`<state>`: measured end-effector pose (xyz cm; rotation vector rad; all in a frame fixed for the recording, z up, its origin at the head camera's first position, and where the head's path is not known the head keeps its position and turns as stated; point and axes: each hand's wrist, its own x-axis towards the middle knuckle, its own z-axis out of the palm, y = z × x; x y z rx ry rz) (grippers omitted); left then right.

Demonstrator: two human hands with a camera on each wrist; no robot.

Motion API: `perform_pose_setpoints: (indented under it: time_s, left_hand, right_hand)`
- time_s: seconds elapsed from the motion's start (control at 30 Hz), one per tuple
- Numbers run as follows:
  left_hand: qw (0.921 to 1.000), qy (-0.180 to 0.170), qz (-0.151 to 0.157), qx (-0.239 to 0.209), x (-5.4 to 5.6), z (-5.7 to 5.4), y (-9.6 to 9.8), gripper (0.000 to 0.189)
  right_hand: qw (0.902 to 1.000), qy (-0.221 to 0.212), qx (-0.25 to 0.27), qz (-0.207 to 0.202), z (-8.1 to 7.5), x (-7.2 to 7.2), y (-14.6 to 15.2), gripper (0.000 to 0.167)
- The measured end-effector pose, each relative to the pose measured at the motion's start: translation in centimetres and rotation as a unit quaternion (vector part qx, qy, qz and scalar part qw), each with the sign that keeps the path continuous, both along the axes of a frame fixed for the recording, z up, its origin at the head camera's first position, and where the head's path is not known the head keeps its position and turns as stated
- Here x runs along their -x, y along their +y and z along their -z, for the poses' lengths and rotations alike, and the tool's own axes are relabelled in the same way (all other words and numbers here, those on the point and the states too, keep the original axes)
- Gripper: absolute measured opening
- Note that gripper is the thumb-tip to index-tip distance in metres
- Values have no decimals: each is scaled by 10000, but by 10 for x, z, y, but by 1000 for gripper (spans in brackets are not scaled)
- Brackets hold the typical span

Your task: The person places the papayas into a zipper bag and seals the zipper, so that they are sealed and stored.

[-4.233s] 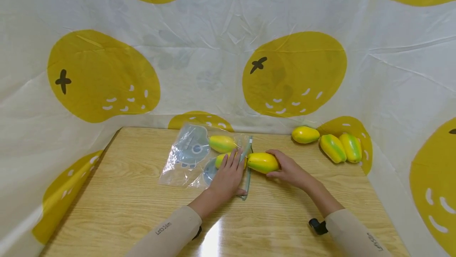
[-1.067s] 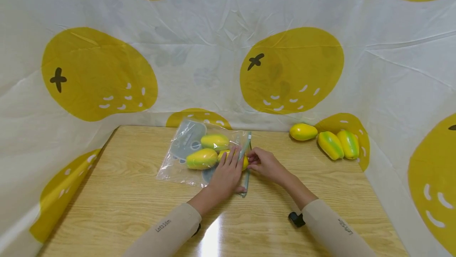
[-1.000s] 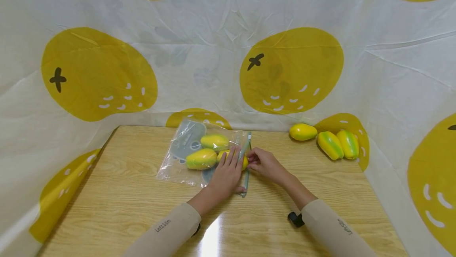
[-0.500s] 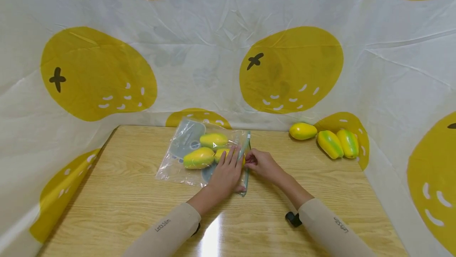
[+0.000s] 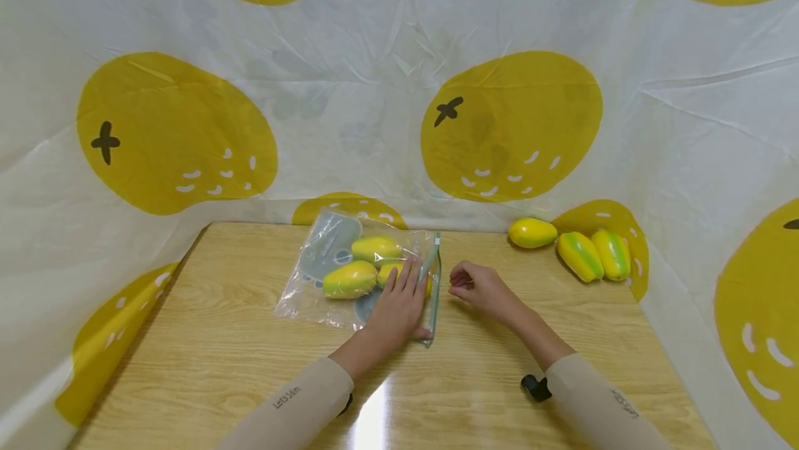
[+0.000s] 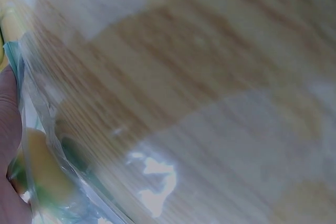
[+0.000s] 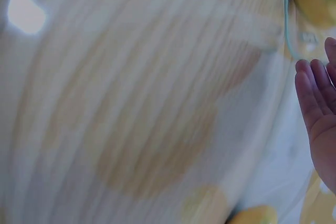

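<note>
A clear zip bag [image 5: 298,303] with grey-blue printed figures lies on the wooden table, its mouth facing right. Three yellow-green papayas are inside: one at the back [image 5: 376,247], one at the front left [image 5: 349,281] and one near the mouth [image 5: 388,272]. My left hand [image 5: 394,315] rests on the bag with fingers extended, partly covering the papaya by the mouth; its thumb lies near the zip edge [image 5: 435,297]. Just right of that edge, my right hand [image 5: 483,290] is apart from the bag and holds nothing. Its fingers look straight in the right wrist view.
Three more papayas lie at the table's back right: one alone [image 5: 533,233] and two side by side, a left one [image 5: 580,256] and a right one [image 5: 611,254]. A white cloth [image 5: 349,124] with large yellow fruit prints encloses the table [image 5: 243,367].
The papaya from my right hand has gone into the bag, and another inside moved left. My right hand has let go and drawn back right. The left hand has stayed on the bag.
</note>
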<state>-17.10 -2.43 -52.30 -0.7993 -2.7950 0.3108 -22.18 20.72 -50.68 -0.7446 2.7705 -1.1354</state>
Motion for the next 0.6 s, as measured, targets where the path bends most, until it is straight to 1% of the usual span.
perform_pose_setpoints:
  time_s: [0.13, 0.23, 0.37, 0.47, 0.6]
  left_hand:
    - [10000, -16, -2, 25, 0, 0, 0, 126]
    - [10000, -24, -6, 15, 0, 0, 0, 126]
    - [10000, -90, -13, -23, 0, 2, 0, 127]
    - [9999, -126, -5, -76, 0, 2, 0, 127]
    - [10000, -77, 8, -62, 0, 2, -1, 126]
  right_hand:
    - [9997, -62, 73, 227, -6, 1, 20, 27]
    - [9992, 75, -35, 403, -12, 6, 37, 33]
    - [9971, 348, -349, 583, -18, 15, 59, 42]
    - [9954, 401, -491, 715, -24, 23, 75, 49]
    - [9923, 444, -633, 963, -33, 35, 91, 56]
